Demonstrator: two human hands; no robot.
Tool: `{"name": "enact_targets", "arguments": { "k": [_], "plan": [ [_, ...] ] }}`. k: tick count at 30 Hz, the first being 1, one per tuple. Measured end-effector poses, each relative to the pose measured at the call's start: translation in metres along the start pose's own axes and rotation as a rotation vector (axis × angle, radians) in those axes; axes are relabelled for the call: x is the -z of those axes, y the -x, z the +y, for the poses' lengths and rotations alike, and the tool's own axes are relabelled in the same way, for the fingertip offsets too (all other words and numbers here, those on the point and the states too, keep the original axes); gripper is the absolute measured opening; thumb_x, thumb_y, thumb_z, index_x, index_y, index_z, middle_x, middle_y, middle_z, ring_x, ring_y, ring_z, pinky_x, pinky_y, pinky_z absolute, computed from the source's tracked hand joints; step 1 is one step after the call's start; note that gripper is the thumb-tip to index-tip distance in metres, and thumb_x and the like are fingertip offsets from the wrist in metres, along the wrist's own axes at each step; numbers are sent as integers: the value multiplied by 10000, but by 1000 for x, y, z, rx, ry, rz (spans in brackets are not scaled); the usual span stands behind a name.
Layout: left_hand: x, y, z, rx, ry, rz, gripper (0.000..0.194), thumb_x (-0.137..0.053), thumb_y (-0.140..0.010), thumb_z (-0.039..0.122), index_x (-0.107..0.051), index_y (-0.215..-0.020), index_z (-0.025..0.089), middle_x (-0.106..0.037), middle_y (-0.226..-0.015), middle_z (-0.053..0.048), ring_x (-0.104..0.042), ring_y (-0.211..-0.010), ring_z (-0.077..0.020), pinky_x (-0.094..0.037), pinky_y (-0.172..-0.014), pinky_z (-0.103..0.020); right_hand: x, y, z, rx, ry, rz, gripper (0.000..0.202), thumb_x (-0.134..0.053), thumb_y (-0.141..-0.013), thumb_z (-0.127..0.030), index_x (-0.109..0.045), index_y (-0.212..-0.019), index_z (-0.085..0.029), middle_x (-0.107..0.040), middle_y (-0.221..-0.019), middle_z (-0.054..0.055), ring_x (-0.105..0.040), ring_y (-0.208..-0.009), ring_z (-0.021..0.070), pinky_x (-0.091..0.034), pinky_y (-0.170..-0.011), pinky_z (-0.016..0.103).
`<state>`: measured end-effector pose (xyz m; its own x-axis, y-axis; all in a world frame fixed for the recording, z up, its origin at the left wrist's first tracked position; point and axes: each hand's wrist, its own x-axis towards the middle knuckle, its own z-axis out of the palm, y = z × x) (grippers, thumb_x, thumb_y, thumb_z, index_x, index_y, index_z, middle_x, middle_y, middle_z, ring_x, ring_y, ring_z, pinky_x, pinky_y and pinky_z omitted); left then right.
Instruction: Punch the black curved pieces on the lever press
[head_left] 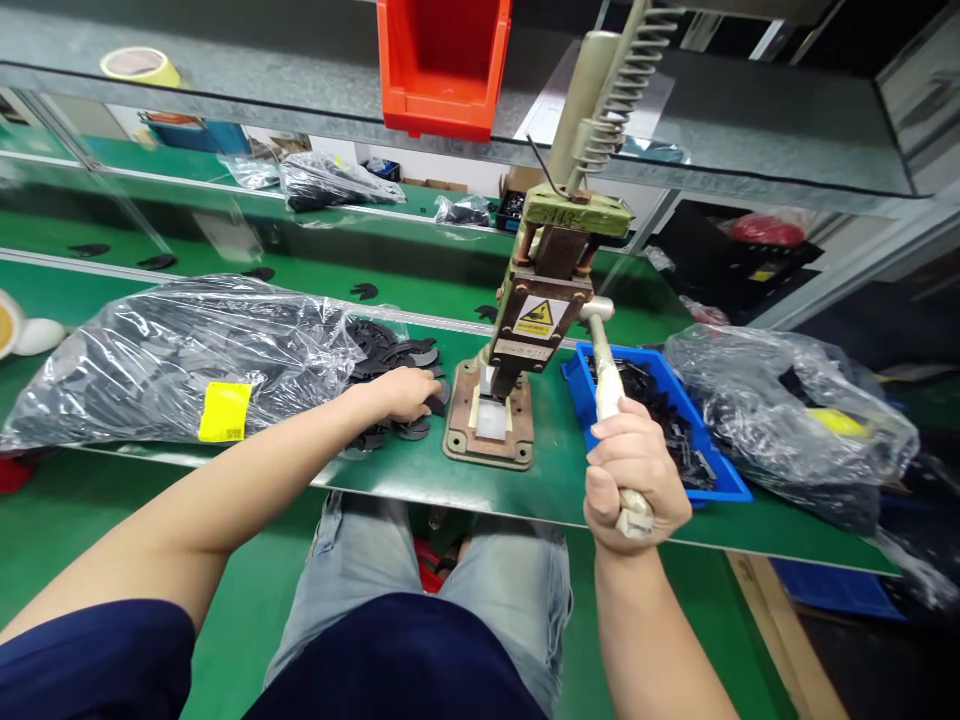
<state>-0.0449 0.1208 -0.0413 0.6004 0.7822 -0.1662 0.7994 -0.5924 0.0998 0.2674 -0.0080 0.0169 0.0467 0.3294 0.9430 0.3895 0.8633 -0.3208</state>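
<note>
My right hand (636, 475) is wrapped round the tape-covered lever handle (606, 365) of a hand press (547, 270). The press stands upright, its ram low over a small pale metal block (491, 418) on the base plate (456, 440). Left of the base, my left hand (407, 392) is at a heap of curved black plastic pieces (382, 350). Its fingers are bent in, with a black piece at the fingertips; the hand itself partly hides this piece. The heap spills from the mouth of a clear plastic bag (187, 350) filled with similar pieces.
Right of the press stands a blue bin (724, 485) of small black parts, beside another clear bag (810, 400). An orange bin (442, 115) and a tape roll (139, 66) sit on the shelf above. Behind, several curved pieces lie along a green conveyor belt (315, 285).
</note>
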Motion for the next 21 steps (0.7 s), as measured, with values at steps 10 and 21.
{"name": "enact_targets", "arguments": {
  "k": [10,21],
  "plan": [
    [7,-12,28,337,1084,103,341,-633,-996,506,-507,-876,213,-689,-615,-9,-631,-483,-140,-447,-477,-220,1,3,0,-5,-7,6,186,-673,-855,-265,-582,-693,-260,-627,-659,-25,-681,-766,213,-562,-1027,614],
    [-6,-49,73,395,1297,106,332,-668,-1023,425,-497,-854,197,-596,-469,48,-508,-336,-77,-340,-380,-166,3,4,0,-6,-10,-22,175,-671,-871,-263,-588,-717,-263,-634,-675,-28,-689,-788,211,-544,-1052,633]
  ]
}}
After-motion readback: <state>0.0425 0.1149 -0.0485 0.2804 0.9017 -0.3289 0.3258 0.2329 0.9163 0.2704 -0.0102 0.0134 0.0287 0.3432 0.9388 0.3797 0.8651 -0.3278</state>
